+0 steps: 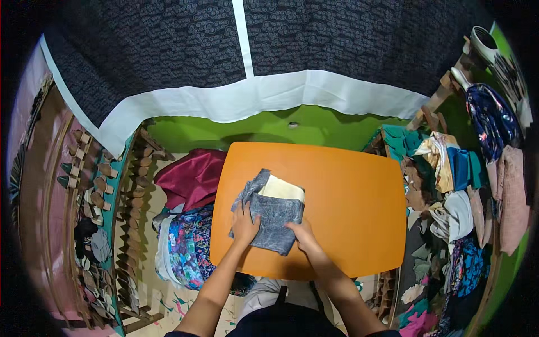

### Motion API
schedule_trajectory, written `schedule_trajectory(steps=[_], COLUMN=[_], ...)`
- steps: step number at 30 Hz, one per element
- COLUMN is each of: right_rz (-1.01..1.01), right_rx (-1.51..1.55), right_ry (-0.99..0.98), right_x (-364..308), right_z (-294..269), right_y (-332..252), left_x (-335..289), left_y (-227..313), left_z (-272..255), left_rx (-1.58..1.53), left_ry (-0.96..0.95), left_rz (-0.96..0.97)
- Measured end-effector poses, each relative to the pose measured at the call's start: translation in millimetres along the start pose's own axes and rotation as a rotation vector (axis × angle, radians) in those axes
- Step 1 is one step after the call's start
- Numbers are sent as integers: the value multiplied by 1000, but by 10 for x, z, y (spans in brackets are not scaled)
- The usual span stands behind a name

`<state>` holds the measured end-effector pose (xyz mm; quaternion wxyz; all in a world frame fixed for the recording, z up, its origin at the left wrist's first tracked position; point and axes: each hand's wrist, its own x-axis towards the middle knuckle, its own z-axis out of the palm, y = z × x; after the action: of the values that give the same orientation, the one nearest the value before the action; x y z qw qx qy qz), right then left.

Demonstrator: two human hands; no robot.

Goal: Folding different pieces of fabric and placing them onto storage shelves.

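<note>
On an orange table [348, 208] lies a dark grey patterned cloth [275, 216], folded partly around a flat cream rectangular piece [282, 189]. The cream piece shows at the far side; its lower part is under the cloth. My left hand [245, 223] rests on the cloth's left part with its fingers stretched out and a little apart. At the right edge of the cloth, my right hand [303, 234] holds the fabric with its thumb on top. The other fingers of that hand are mostly hidden.
Left of the table are a maroon satin cloth [193, 174] and a floral fabric bundle [188, 247]. Wooden racks with shoe forms [132, 219] stand farther left. Piled fabrics [449, 219] fill shelves on the right. A dark patterned curtain [337, 39] hangs beyond the table.
</note>
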<state>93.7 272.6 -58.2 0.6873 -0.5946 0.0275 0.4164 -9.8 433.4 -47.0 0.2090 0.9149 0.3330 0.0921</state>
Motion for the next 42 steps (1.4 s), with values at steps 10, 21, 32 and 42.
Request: schedule_trajectory(steps=[10,21,32,42], right_rz=[-608,-869,-862,-854], right_rx=[-1200,-1824,-1253,-1447], right_ry=[351,274,36,343], right_x=[-804,-754,-750,-679], right_z=[58,-100,-550,-511], right_y=[-1776,-16,-327,-611], left_x=[-83,-482,-589,-236], left_y=[417,643,787,971], left_z=[-102,-69,55,362], left_rx=[-676,-642,-70,256], left_ry=[-9,3,16,18], left_rz=[-1,24,375,427])
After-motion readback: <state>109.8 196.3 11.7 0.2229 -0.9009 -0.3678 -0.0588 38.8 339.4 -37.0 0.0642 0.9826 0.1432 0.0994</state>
